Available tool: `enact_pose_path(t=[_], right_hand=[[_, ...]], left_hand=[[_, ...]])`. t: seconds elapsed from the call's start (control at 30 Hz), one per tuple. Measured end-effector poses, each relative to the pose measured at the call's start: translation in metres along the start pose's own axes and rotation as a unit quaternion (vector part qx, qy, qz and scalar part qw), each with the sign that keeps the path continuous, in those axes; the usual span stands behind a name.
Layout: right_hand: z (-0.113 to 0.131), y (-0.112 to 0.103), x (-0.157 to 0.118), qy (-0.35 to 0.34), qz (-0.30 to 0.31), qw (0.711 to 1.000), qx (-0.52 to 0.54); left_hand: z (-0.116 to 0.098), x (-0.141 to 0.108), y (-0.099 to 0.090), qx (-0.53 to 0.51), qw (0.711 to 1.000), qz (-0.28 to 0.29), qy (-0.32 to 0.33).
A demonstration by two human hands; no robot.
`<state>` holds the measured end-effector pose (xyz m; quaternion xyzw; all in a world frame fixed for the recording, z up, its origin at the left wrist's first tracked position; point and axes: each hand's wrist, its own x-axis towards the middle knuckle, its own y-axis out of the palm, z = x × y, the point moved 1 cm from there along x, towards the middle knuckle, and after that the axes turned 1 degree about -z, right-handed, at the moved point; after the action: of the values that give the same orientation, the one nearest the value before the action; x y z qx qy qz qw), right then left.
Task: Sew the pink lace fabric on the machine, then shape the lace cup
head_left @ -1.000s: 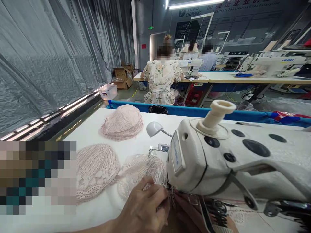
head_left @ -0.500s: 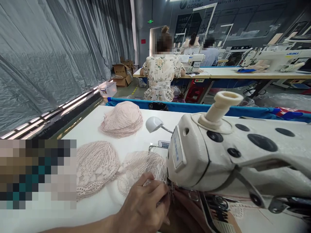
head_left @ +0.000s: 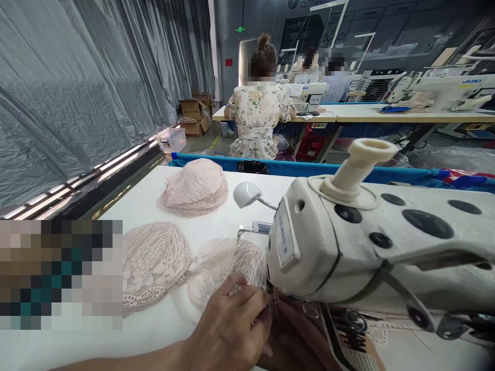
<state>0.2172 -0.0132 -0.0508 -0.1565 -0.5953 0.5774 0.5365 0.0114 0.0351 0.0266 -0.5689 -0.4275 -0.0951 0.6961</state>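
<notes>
right now, the pale lace piece [head_left: 232,252] lies on the white desk [head_left: 154,337] at the left of the sewing machine [head_left: 305,242], its right edge running in under the machine's head. the left hand [head_left: 232,327] rests at its near edge, fingers [head_left: 251,299] bent inward and tips tucked out of sight, so i cannot tell whether they pinch the lace or only press on it. the right hand [head_left: 303,332] is in shadow beneath the machine's arm, mostly covered; whether its fingers grip anything, i cannot tell. to the left, a second lace piece [head_left: 157,263] spreads in a rounded shape, meeting the first at a narrow point. beyond these sits a stack of pink domed pieces [head_left: 197,185], with a white dome on a thin stem [head_left: 246,195] to its right, close by the machine. a blue cloth strip [head_left: 216,162] runs along the desk's far edge. past it, a person in a floral dress [head_left: 255,111] sits with back turned at another desk [head_left: 359,113], which bears more machines [head_left: 441,90]. at the left, cardboard boxes [head_left: 192,114] and a clear plastic bin [head_left: 172,140] stand beside a silvery curtain [head_left: 96,77].
</notes>
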Motion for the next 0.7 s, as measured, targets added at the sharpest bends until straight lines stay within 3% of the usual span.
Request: enact_pose_path(t=[0.47,0.7], right_hand=[[0.000,0.016,-0.001,-0.005,-0.016,1.000,0.001],[0.005,0.007,0.006,0.000,0.008,1.000,0.019]], left_hand=[[-0.002,-0.006,0.006,-0.011,1.000,-0.012,-0.024],[-0.002,-0.005,0.005,-0.015,1.000,-0.002,-0.027]])
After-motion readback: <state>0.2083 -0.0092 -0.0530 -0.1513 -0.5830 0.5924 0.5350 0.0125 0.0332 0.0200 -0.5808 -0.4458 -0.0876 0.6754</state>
